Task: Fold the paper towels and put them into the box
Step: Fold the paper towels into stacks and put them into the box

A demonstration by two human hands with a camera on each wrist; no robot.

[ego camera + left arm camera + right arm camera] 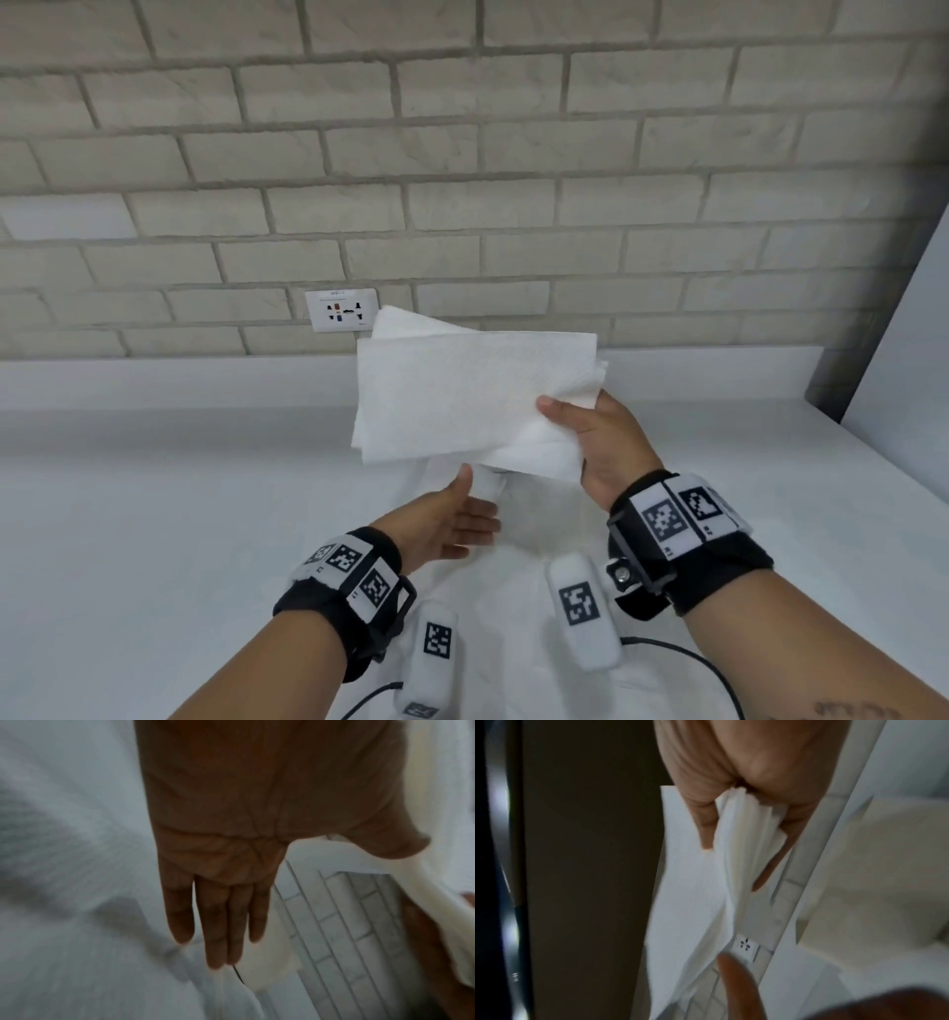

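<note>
folded paper towels [472,395] pinched at their right end in my right hand [598,447], raised above white counter [154,514]; my left hand [444,524] flat, fingers straight, holding nothing, just below them.

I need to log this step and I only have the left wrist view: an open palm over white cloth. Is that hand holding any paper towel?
Observer: No. The head view shows the left hand open, below the folded paper towels, holding nothing.
Operator: Who has the towels, then?
Observer: The right hand pinches their right end, thumb on top, lifted above the counter.
Operator: One sheet or several?
Observer: Several; the right wrist view shows stacked layers between thumb and fingers.
Operator: Is the box nearby?
Observer: No box is visible in any view.
</note>
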